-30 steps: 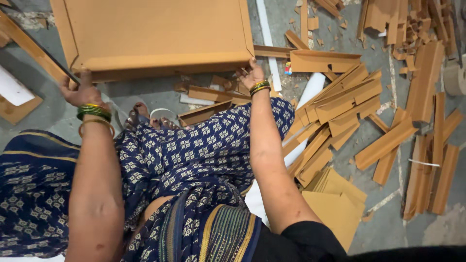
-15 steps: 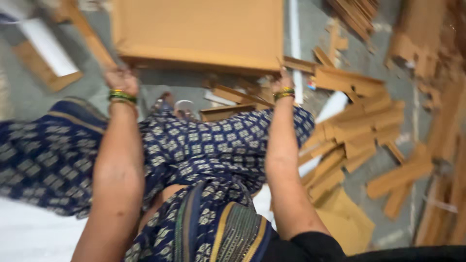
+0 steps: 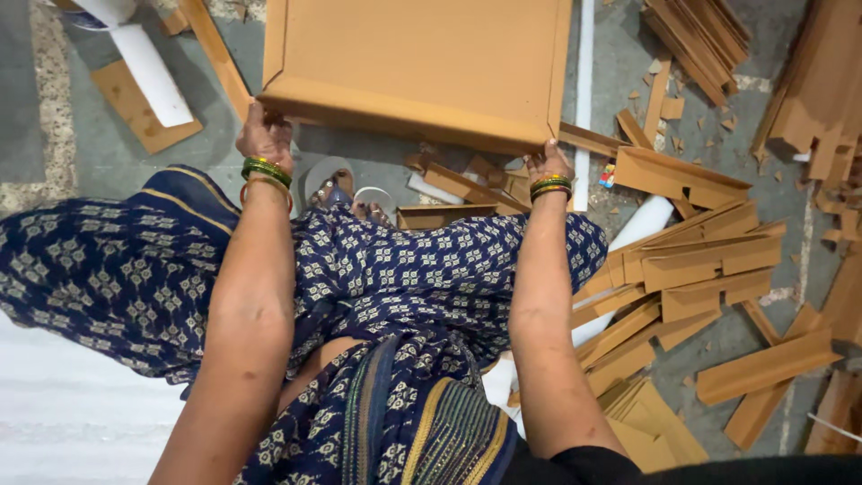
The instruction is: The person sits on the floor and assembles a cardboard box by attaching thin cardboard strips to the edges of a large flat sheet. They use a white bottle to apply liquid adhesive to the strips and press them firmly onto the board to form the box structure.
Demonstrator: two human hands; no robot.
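Note:
A large brown cardboard tray [image 3: 422, 63] with raised edges is held above the floor in front of me. My left hand [image 3: 263, 135] grips its near left corner, with green and gold bangles on the wrist. My right hand [image 3: 548, 162] grips its near right corner and also wears bangles. Below my arms hangs my dark blue patterned garment [image 3: 404, 269].
Several brown cardboard strips and angle pieces [image 3: 700, 260] are heaped on the grey floor at the right. White tubes [image 3: 153, 67] lie at the upper left and another white tube [image 3: 628, 233] at the right. Sandalled feet [image 3: 346, 193] show under the tray.
The view has swung to the left and drawn closer. Both hands keep hold of the tray's near corners, and the tray sits more to the centre of the view.

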